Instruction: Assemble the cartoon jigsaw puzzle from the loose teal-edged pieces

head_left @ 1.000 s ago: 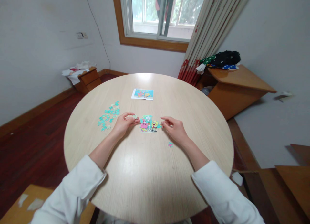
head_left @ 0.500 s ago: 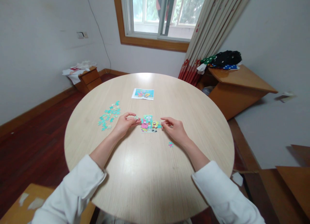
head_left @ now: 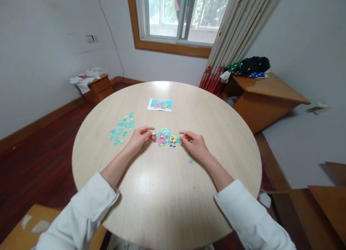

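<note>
A partly joined cartoon jigsaw puzzle point(head_left: 166, 138) lies flat on the round table, between my two hands. My left hand point(head_left: 142, 137), at the puzzle's left side, pinches a small pale puzzle piece point(head_left: 154, 133) between thumb and fingers. On the other side, my right hand point(head_left: 192, 143) has its fingertips at the puzzle's right edge, touching a teal piece point(head_left: 178, 140) there. A loose pink and teal piece point(head_left: 190, 161) lies just below my right hand. To the left is a scattered pile of teal and pale pieces point(head_left: 122, 129).
A printed picture sheet point(head_left: 160, 105) lies farther back on the round wooden table point(head_left: 162, 199). Beyond the table's right edge stands a tilted-looking wooden cabinet point(head_left: 266, 98) with clothes on it. A small cabinet point(head_left: 100, 87) stands at the back left, and a yellowish box point(head_left: 35, 224) at the lower left.
My left hand's fingers have shifted slightly on the small piece beside the puzzle, turning it a little. My right hand has stayed in place.
</note>
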A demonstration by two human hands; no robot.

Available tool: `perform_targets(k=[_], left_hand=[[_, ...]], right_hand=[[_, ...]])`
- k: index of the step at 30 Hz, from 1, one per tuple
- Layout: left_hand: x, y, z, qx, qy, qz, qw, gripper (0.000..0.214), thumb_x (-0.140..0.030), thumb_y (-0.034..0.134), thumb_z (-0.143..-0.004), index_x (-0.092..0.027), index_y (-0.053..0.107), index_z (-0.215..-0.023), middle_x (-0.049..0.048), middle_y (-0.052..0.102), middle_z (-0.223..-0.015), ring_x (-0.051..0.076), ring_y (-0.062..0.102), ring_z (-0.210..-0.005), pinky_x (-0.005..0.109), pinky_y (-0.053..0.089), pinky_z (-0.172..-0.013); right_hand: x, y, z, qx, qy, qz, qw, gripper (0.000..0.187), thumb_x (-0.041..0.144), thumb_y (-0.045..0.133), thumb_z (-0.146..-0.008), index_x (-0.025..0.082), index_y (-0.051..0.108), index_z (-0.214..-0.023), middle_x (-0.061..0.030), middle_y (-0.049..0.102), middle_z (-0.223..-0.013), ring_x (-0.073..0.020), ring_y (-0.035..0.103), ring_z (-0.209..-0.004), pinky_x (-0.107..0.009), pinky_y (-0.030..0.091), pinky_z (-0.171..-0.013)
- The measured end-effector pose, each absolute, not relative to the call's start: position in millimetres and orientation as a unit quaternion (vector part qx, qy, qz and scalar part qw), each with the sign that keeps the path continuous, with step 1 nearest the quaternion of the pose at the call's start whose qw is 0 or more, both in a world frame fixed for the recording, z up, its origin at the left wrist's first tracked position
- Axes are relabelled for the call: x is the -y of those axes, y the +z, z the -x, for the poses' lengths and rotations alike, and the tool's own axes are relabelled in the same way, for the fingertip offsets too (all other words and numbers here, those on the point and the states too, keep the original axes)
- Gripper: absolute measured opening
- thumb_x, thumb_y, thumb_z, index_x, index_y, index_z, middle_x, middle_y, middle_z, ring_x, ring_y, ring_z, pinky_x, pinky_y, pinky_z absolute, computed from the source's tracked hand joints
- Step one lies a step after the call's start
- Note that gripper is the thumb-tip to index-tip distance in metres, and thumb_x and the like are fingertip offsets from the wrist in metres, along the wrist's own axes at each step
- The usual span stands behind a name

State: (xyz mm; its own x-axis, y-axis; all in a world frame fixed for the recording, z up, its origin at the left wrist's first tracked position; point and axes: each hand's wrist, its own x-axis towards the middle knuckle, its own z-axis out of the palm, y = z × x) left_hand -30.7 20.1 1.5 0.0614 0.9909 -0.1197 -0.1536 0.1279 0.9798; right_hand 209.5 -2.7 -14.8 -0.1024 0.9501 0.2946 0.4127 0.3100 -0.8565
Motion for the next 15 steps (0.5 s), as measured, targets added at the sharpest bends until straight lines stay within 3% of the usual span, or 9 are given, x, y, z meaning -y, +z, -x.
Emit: perform_targets(k=[7,15], left_hand=[[-22.6,-1.2,31.4,-0.478,0.485,-0.445,0.582,0.03,-0.025,0.07,-0.059,-0.009,0.069,-0.084,-0.0004,0.061,-0.056,0.012,0.057,-0.052,0.031,0.052,-0.063],[-22.1,6.9,36.5,-0.477,0.452,-0.499,0.565,0.028,-0.029,0.077,-0.058,-0.012,0.066,-0.077,-0.0018,0.059,-0.053,0.009,0.052,-0.046,0.023,0.043,-0.049]], right_hand=[[2.7,-14.5,-209.4,0.681,0.298,0.502,0.442,0.028,0.03,0.057,-0.08,0.014,0.07,-0.099,-0.005,0.07,-0.071,-0.0153,0.067,-0.061,-0.029,0.055,-0.064],[2.8,-14.2,-209.1,0.682,0.298,0.504,0.439,0.029,0.029,0.056,-0.08,0.013,0.07,-0.1,-0.0059,0.07,-0.073,-0.0156,0.067,-0.062,-0.03,0.055,-0.065]])
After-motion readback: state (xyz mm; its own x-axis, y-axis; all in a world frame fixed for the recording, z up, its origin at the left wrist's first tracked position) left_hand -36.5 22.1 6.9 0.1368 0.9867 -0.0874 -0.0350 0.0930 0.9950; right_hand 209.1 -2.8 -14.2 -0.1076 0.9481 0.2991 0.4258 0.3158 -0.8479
